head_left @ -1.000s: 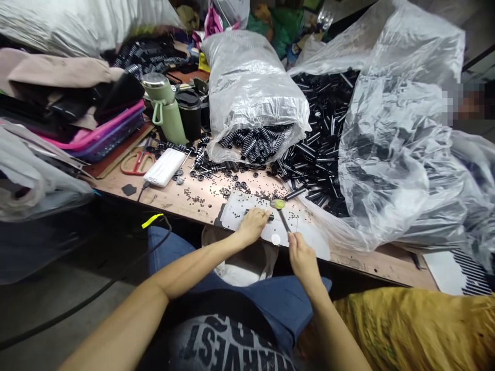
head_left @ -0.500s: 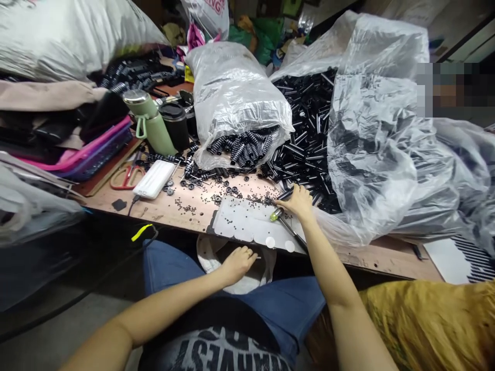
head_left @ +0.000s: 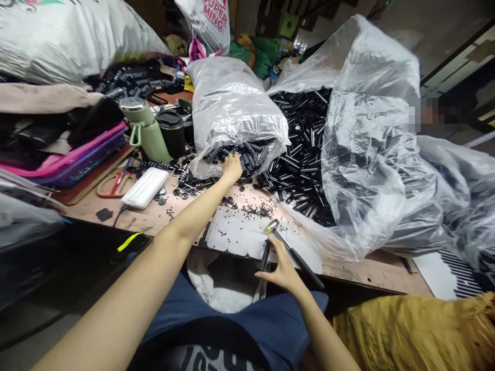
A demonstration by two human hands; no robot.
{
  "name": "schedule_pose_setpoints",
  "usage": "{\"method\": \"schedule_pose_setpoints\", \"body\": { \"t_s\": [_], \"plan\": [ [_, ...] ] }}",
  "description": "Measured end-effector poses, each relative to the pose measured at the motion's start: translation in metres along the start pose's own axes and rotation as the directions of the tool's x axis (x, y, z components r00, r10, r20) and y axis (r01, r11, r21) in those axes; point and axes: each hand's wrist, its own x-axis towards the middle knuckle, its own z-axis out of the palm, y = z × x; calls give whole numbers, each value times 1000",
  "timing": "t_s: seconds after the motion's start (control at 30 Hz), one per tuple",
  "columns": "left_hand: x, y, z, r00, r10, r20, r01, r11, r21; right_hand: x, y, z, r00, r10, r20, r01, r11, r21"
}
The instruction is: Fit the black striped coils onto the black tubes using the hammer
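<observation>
My left hand (head_left: 232,167) reaches into the mouth of a clear plastic bag (head_left: 235,111). Its fingers curl down onto the ribbed black pieces (head_left: 255,155) heaped there, and the fingertips are hidden among them. Near the table's front edge, my right hand (head_left: 284,265) holds a short black tube (head_left: 265,255) roughly upright between thumb and fingers. Just beyond that hand lies a hammer (head_left: 296,252) with a dark handle and a yellowish face on its head. Beneath the hammer head is a white sheet (head_left: 228,234) sprinkled with tiny black bits.
Many black tubes (head_left: 299,154) spill from a large clear bag (head_left: 359,170) at the right. To the left are a green flask (head_left: 149,131), a black cup (head_left: 172,134), a white power bank (head_left: 145,188), red-handled scissors (head_left: 116,185) and a pink basket (head_left: 77,154).
My left hand has moved from my lap up to the bag of ribbed pieces. My right hand has drawn back from the tube pile toward me, carrying a black tube.
</observation>
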Motion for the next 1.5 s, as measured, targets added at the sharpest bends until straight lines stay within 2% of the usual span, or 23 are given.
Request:
{"method": "schedule_pose_setpoints", "body": {
  "t_s": [0.13,0.2,0.27,0.3,0.33,0.43,0.5,0.53,0.6,0.7,0.83,1.0,1.07,1.23,1.4,1.47,1.5],
  "plan": [
    [24,8,13,981,-79,177,75,997,30,1,31,-17,997,35,-65,-37,999,-37],
    [24,7,11,981,-88,173,95,995,-31,10,37,-29,997,46,-61,-48,998,-43],
    [16,3,3,986,-101,129,129,965,-230,18,38,-37,996,77,-46,-81,994,-77],
    [7,1,-3,984,-121,128,162,910,-381,22,36,-39,995,95,-36,-98,990,-101],
    [-4,-1,-9,979,-136,150,196,819,-539,25,34,-39,994,108,-27,-110,986,-124],
    [-52,-5,-29,960,-71,272,275,438,-856,31,20,-38,996,74,-49,-80,987,-137],
    [-89,-3,-42,947,26,319,304,232,-924,35,5,-35,996,-18,-89,10,995,-98],
    [-107,-2,-47,938,62,340,326,164,-931,37,-3,-34,991,-76,-107,68,995,-71],
    [-138,1,-55,916,105,388,379,97,-920,42,-22,-30,975,-181,-131,180,983,-16],
    [-170,4,-59,889,105,446,439,82,-895,49,-47,-24,947,-262,-184,275,960,51],
    [-193,4,-58,862,63,502,499,55,-865,58,-68,-16,918,-298,-262,329,940,86],
    [-209,11,-60,837,9,547,546,-75,-834,67,-78,-8,879,-413,-236,443,892,90],
    [-214,16,-62,821,-3,571,568,-92,-818,68,-80,-6,869,-441,-223,473,874,114],
    [-220,23,-64,791,-48,610,608,-41,-793,64,-78,1,916,-365,-168,389,909,146],
    [-222,22,-52,759,-98,644,649,38,-760,60,-74,8,948,-261,-182,295,936,192],
    [-223,20,-44,756,-78,650,655,103,-749,59,-69,13,954,-227,-195,263,946,187],
    [-225,18,-39,772,-59,633,632,174,-755,59,-67,17,957,-209,-202,245,954,174]
  ]
}}
